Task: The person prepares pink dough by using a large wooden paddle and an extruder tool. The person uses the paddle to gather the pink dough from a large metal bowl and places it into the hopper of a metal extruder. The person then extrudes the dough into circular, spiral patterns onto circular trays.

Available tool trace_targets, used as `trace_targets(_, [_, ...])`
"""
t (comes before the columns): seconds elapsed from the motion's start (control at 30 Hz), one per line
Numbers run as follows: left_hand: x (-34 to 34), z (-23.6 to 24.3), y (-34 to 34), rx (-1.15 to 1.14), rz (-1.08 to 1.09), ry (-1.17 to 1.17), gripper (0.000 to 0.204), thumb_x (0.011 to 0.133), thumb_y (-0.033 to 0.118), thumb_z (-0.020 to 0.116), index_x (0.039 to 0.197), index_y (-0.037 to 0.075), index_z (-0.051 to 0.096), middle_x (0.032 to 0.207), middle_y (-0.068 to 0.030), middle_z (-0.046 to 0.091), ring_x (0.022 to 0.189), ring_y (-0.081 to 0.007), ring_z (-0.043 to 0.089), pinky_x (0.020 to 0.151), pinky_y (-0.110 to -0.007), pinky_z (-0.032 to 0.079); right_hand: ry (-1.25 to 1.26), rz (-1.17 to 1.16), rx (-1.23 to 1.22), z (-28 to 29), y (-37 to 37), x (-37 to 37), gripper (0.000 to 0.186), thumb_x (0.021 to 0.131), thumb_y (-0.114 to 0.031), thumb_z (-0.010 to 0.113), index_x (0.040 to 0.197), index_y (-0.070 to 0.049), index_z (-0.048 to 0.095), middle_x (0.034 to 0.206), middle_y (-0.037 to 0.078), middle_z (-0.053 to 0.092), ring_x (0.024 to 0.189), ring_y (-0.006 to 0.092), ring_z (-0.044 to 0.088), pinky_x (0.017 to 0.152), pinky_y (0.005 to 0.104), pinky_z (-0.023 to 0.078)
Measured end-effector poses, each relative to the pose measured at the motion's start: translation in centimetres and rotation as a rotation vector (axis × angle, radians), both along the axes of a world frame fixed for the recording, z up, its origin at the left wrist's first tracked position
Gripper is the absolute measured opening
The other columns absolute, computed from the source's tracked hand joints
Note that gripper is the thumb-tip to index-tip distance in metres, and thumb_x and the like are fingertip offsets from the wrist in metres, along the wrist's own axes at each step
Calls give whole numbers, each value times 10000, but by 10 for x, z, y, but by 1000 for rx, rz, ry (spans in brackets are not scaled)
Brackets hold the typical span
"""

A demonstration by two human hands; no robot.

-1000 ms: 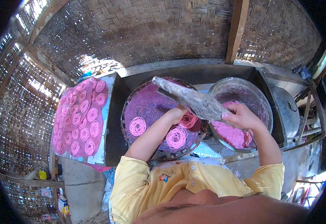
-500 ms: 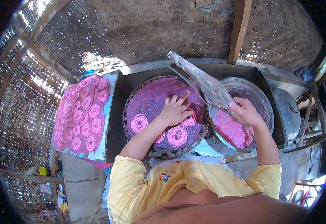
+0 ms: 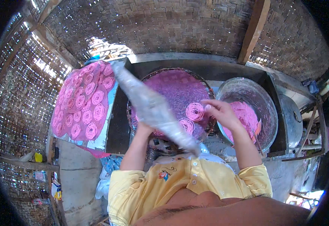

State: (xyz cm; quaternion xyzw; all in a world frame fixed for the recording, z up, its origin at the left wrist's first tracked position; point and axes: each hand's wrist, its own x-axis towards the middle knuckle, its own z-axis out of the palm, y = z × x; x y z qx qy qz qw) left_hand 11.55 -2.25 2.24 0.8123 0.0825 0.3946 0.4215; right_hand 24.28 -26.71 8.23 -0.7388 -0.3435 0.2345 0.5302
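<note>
A long pale grey hand press (image 3: 149, 101), smeared by motion, slants across the left half of the tray. My left hand (image 3: 145, 128) holds it from beneath, with its fingers hidden behind it. My right hand (image 3: 224, 115) is free, thumb and fingers apart, at the tray's right rim beside a pink coiled strand nest (image 3: 195, 112). Another nest (image 3: 187, 126) lies nearer to me, and more peek out under the press. They sit on purple mesh in the round woven tray (image 3: 183, 81).
At right stands a metal basin (image 3: 266, 94) with pink dough (image 3: 243, 115) and a stick leaning in it. A purple mesh sheet (image 3: 85, 101) bearing several pink nests lies at left. A round metal lid (image 3: 290, 120) is at far right, a woven wall (image 3: 164, 30) behind.
The press has passed from my right hand to my left and swung leftward over the tray. My right hand has moved left, from the basin to the tray's rim.
</note>
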Motion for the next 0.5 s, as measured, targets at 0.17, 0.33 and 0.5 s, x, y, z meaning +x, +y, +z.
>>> trace_targets(0.17, [-83, 36, 17, -1148, 0, -102, 355, 877, 295, 417, 1091, 14, 455, 702, 10, 419, 615, -119, 404, 579, -264, 418, -354, -312, -427, -48, -19, 30, 207, 738, -175, 539, 902, -115, 650, 882, 129, 573, 890, 293, 543, 793, 357, 425])
trace_targets(0.33, [-132, -3, 58, -238, -277, -255, 442, 894, 295, 358, 1203, -20, 330, 578, -49, 443, 514, -136, 398, 494, -301, 386, -406, -317, -450, -56, -8, 29, 209, 723, -134, 505, 870, -118, 654, 858, 128, 564, 892, 283, 542, 793, 365, 421])
trace_targets(0.5, [-146, 0, 72, -486, -566, -394, 443, 880, 374, 393, 1111, 1, 453, 535, 1, 429, 539, -142, 429, 688, -306, 352, -428, -288, -467, -66, -2, 33, 213, 719, -129, 500, 865, -121, 655, 854, 131, 558, 880, 287, 541, 790, 369, 420])
